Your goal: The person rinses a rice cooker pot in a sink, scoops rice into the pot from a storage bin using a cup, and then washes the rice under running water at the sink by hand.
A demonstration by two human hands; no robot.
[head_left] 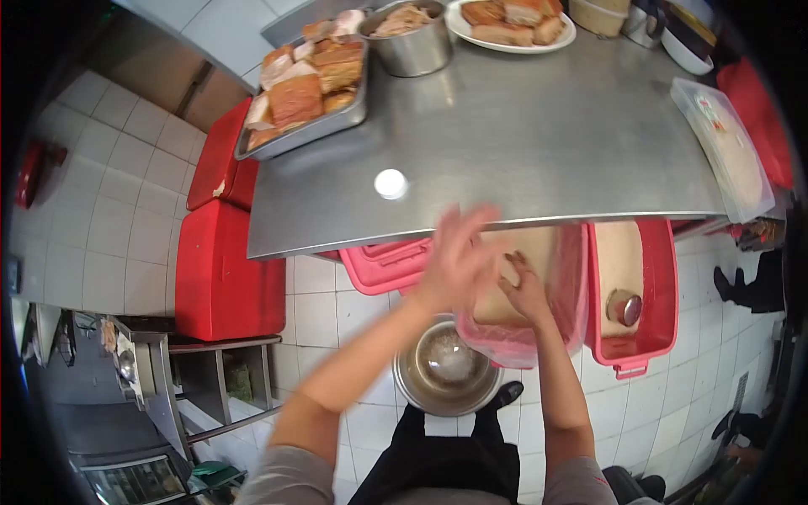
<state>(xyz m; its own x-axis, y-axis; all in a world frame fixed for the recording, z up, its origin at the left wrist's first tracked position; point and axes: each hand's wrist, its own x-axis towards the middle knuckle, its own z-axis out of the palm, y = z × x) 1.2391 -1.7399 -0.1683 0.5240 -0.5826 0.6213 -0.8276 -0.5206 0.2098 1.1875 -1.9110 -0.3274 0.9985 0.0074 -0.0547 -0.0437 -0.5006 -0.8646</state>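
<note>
My left hand (463, 261), blurred by motion, is raised near the front edge of the steel table (539, 143), fingers spread, holding nothing that shows. My right hand (523, 288) is over a pink bin (571, 295) lined with clear plastic, its fingers apart and dark bits on the fingertips. Pale, sand-coloured contents fill the bin. Below my hands, a round metal bowl (448, 370) with a shiny, whitish centre stands in front of my legs.
On the table are a tray of meat pieces (295, 93), a metal pot (412, 50), a white plate of meat (526, 42) and a clear-lidded container (724, 151). A second pink bin (661, 295) holds a metal cup (624, 308). Red boxes (227, 269) stand left; people's dark-clad legs (757, 282) show right.
</note>
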